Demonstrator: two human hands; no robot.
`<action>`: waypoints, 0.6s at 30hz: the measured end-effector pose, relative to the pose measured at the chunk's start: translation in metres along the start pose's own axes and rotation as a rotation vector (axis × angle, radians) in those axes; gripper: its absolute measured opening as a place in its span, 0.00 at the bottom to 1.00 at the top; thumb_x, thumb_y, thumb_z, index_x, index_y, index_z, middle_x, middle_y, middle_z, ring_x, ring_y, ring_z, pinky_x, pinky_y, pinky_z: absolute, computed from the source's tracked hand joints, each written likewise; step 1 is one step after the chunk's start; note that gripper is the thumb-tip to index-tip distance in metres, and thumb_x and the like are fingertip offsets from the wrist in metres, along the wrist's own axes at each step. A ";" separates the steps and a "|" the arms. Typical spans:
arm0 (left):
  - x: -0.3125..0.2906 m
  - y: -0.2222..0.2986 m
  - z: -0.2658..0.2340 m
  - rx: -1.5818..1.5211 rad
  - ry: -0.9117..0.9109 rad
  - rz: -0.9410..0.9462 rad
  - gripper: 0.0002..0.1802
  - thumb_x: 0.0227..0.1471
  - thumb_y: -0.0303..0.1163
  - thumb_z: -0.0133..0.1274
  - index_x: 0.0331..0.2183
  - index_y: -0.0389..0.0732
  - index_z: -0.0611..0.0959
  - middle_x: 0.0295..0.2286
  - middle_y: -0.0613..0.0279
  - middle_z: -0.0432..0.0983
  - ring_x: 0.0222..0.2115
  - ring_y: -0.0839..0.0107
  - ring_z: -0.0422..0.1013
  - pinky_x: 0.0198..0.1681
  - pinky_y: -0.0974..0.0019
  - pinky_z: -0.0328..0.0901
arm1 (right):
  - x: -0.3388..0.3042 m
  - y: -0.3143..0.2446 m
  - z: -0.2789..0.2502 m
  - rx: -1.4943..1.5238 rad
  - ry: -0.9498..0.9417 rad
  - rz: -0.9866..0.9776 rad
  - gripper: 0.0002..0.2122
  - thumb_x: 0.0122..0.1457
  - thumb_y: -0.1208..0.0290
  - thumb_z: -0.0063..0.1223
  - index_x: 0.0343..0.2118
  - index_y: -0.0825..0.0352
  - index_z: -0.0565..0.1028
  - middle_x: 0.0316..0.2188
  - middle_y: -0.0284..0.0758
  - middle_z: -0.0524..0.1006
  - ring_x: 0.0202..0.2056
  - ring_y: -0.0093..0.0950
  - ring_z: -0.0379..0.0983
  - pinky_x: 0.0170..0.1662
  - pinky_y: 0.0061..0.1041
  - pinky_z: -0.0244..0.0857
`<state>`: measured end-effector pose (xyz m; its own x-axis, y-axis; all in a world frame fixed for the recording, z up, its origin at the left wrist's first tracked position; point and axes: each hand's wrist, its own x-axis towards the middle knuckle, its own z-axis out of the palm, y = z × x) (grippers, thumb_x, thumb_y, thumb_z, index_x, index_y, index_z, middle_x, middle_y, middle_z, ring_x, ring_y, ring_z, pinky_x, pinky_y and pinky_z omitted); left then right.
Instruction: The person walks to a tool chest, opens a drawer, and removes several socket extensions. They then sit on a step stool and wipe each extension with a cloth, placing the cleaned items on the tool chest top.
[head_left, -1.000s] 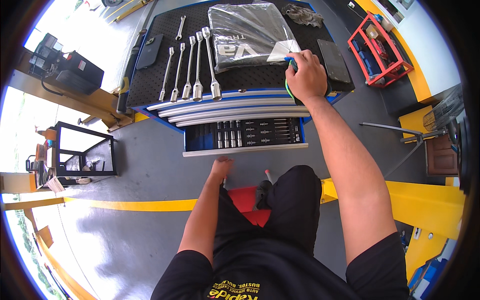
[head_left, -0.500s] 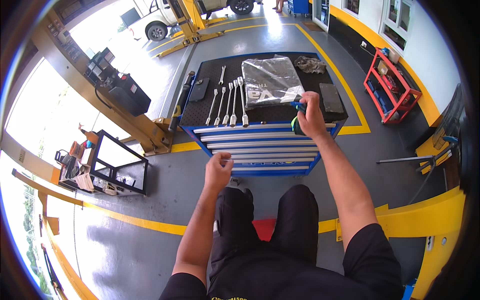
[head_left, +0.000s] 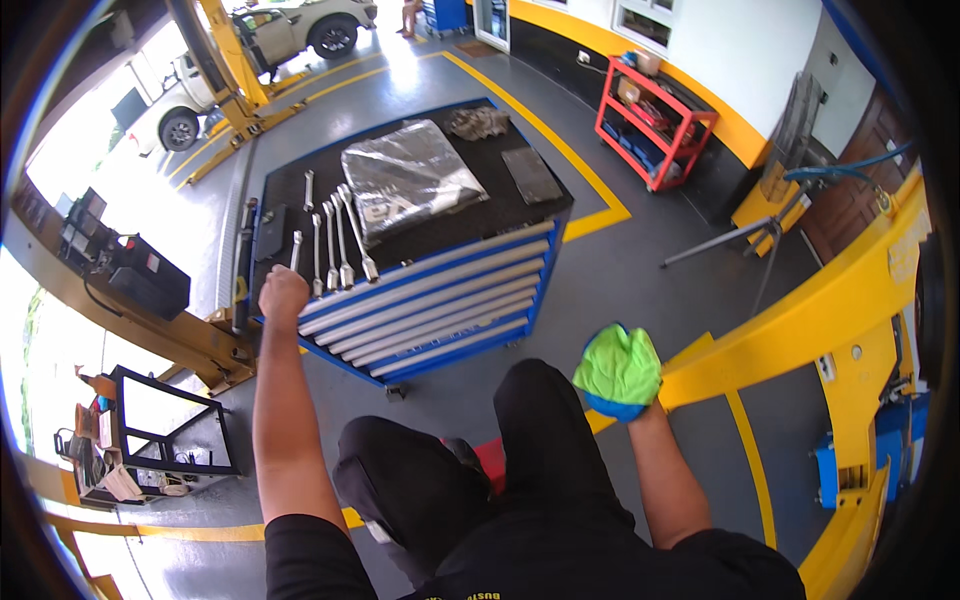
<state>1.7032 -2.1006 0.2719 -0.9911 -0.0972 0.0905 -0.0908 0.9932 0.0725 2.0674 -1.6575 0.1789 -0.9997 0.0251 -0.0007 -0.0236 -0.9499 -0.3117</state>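
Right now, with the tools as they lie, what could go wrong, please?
The leftmost wrench, its lower end in the left hand by the front edge of the blue tool cabinet, might slip and fall. The dark phone lies just beyond that hand, so it could be knocked or scratched.

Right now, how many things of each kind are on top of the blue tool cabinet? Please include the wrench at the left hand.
Long wrenches: 5 (one at the left hand)
Small wrench: 1
Dark phone: 1
Plastic-wrapped package: 1
Grey rag: 1
Flat dark panel: 1
Total: 10
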 end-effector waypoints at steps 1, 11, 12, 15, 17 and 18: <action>-0.004 -0.029 0.003 -0.075 0.016 -0.051 0.20 0.59 0.37 0.40 0.42 0.31 0.77 0.42 0.35 0.77 0.45 0.44 0.75 0.50 0.49 0.69 | 0.016 0.006 0.018 -0.024 0.012 0.065 0.25 0.64 0.44 0.38 0.41 0.61 0.79 0.38 0.37 0.81 0.40 0.41 0.76 0.47 0.44 0.67; -0.270 0.070 -0.044 -1.190 -0.084 0.286 0.10 0.65 0.34 0.45 0.33 0.39 0.71 0.20 0.63 0.68 0.20 0.75 0.64 0.23 0.68 0.60 | 0.085 0.123 0.116 0.179 -0.246 0.191 0.26 0.63 0.46 0.44 0.48 0.67 0.75 0.44 0.41 0.79 0.49 0.43 0.74 0.56 0.47 0.64; -0.285 0.076 -0.040 -1.130 -0.014 0.347 0.09 0.63 0.32 0.47 0.33 0.37 0.71 0.21 0.52 0.73 0.21 0.62 0.70 0.25 0.60 0.63 | 0.076 0.134 0.134 0.219 -0.191 0.320 0.24 0.65 0.48 0.42 0.48 0.66 0.76 0.44 0.41 0.79 0.48 0.41 0.74 0.57 0.43 0.64; -0.313 0.086 -0.024 -1.015 0.065 0.418 0.06 0.58 0.25 0.48 0.37 0.35 0.71 0.24 0.41 0.75 0.27 0.40 0.73 0.28 0.47 0.66 | 0.061 0.174 0.137 -0.126 0.117 0.188 0.22 0.67 0.52 0.44 0.51 0.69 0.72 0.42 0.40 0.79 0.50 0.36 0.73 0.57 0.36 0.64; -0.331 0.074 -0.024 -1.020 0.055 0.427 0.06 0.56 0.22 0.47 0.37 0.32 0.70 0.24 0.39 0.75 0.28 0.38 0.73 0.28 0.46 0.66 | 0.054 0.182 0.170 -0.595 0.123 0.143 0.19 0.67 0.55 0.48 0.46 0.69 0.72 0.36 0.39 0.79 0.42 0.33 0.78 0.49 0.34 0.72; -0.338 0.069 -0.029 -1.045 0.073 0.477 0.06 0.55 0.20 0.46 0.37 0.31 0.69 0.24 0.39 0.75 0.28 0.39 0.73 0.28 0.46 0.66 | 0.055 0.183 0.176 -0.660 0.097 0.130 0.18 0.66 0.54 0.50 0.44 0.68 0.72 0.34 0.39 0.79 0.38 0.32 0.80 0.44 0.34 0.75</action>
<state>2.0349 -2.0007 0.2755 -0.8919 0.2373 0.3851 0.4507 0.3951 0.8004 2.0062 -1.8851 0.2885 -0.9880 -0.0198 -0.1531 0.1380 -0.5583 -0.8181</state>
